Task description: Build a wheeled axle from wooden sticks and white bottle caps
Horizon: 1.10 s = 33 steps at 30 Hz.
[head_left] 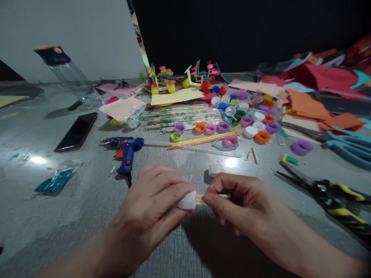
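White cap: a white bottle cap sat pinched in the fingertips of the left hand, low over the grey table, nearer the person than the blue glue gun.
Wooden stick: a short pale stick ran out sideways from the cap's open face, touching it, its far end lost among the right fingers.
Left hand: curled round the cap, thumb on top, fingers below, gripping it.
Right hand: the right hand was closed on the stick, thumb and forefinger pressing it just beside the cap.
Second cap: another pale cap lay on the table just beyond the right hand, between it and the glue gun's level.
Glue gun: it lay on its side just beyond the left hand, nozzle pointing away to the left.
Containers: a clear plastic bottle with a dark top leaned far left of the glue gun; whether anything was inside I could not tell. A clear bag with something teal in it lay left of the gun.
Loose pieces: coloured caps and a bundle of wrapped chopsticks lay beyond the gun, to its right.
Tools: black-and-yellow pliers and teal scissors lay far right of the gun; a phone lay to its left.
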Each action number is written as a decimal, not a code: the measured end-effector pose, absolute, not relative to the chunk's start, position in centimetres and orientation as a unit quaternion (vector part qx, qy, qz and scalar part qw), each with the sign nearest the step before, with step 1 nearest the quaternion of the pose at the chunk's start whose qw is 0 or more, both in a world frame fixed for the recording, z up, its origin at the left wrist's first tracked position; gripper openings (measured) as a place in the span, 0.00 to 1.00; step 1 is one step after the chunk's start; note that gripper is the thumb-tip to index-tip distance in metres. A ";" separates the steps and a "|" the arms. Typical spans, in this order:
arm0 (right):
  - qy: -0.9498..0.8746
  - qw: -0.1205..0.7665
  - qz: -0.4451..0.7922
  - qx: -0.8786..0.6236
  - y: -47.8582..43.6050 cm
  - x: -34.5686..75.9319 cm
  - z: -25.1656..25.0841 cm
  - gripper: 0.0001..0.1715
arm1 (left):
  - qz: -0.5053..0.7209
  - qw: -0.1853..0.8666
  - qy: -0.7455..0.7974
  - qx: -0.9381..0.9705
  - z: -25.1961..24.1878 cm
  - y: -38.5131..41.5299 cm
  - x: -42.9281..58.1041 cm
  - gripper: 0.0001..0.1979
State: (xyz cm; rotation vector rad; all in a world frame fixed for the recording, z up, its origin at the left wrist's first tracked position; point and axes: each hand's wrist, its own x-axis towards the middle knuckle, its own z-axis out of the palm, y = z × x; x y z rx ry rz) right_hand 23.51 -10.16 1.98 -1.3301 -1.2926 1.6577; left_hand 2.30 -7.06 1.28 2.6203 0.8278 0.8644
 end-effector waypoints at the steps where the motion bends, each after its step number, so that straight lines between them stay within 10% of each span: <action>1: -0.491 0.322 0.632 -0.506 -10.1 23.5 2.0 0.14 | 0.299 0.132 0.282 0.902 1.3 -7.1 2.3 0.10; 33: -0.519 0.327 0.607 -0.506 -10.4 25.0 1.9 0.18 | 0.294 0.203 0.360 0.862 0.2 -6.9 2.3 0.09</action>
